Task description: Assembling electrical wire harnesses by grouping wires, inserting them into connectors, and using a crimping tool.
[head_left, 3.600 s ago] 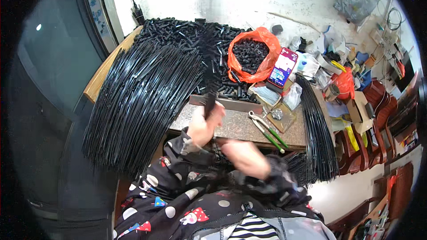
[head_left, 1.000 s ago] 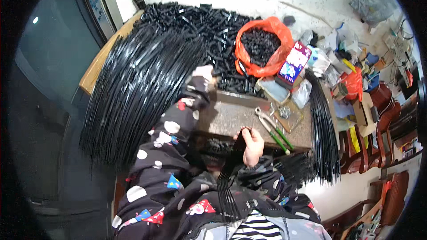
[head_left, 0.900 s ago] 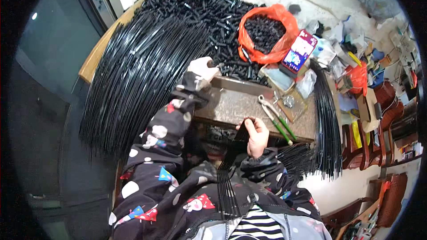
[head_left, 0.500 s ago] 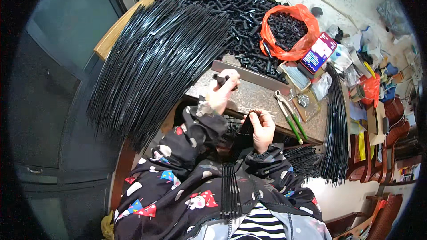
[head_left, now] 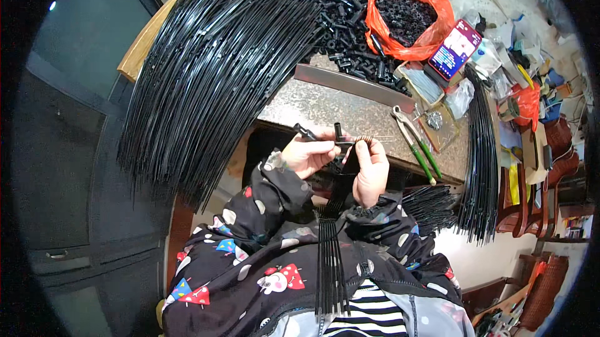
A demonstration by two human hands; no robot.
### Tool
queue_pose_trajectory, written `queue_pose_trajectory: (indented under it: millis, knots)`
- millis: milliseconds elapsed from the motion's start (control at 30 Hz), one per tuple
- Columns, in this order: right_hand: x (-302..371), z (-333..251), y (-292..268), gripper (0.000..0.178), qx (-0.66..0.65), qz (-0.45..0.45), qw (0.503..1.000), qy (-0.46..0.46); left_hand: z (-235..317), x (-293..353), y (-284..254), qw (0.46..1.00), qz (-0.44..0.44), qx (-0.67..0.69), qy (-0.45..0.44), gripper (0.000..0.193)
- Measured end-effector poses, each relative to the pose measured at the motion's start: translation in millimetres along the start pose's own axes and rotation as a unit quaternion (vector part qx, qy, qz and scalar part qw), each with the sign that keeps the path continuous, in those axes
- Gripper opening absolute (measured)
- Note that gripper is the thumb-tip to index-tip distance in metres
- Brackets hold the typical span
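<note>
A strip of bare bench [head_left: 312, 103] lets a hand pass between the brown bar [head_left: 353, 86] and the left hand [head_left: 307, 157] — the rod pile [head_left: 212, 81] closes its left end, the pincers [head_left: 417, 149] its right. Past the bar, black tubes [head_left: 340, 28] crowd any reach — below the bench edge, depth seems hard to judge.

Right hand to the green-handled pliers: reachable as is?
Likely yes: the pliers lie just right of the right hand with nothing visible between, though it grips black strips.

head view | wide fisheye — faces down | near hands [head_left: 371, 178], table [head_left: 312, 107]
</note>
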State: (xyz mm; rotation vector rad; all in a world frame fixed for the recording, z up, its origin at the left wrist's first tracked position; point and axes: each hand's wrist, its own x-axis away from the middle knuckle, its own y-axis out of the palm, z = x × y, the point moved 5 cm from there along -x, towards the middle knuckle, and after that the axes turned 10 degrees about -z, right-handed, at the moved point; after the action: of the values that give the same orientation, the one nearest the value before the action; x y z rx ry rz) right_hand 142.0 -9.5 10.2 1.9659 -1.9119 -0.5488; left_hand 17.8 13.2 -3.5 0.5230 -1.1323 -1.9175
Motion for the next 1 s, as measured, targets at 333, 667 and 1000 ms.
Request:
queue_pose_trajectory:
  millis: [333, 667, 1000]
  knots:
    - [1, 2, 9, 0.017, 0.015, 0.028, 0.999, -0.042, 4, -7, 8, 0.998, -0.065, 0.014, 0.0, 0.022]
    - [-5, -2, 7, 0.017, -0.015, 0.02, 0.999, -0.034, 5, -15, 2, 0.995, -0.103, -0.013, -0.003, 0.02]
    - [-4, 1, 8, 0.017, -0.038, -0.001, 0.999, -0.007, 6, -13, 6, 0.997, -0.074, -0.028, 0.008, 0.022]
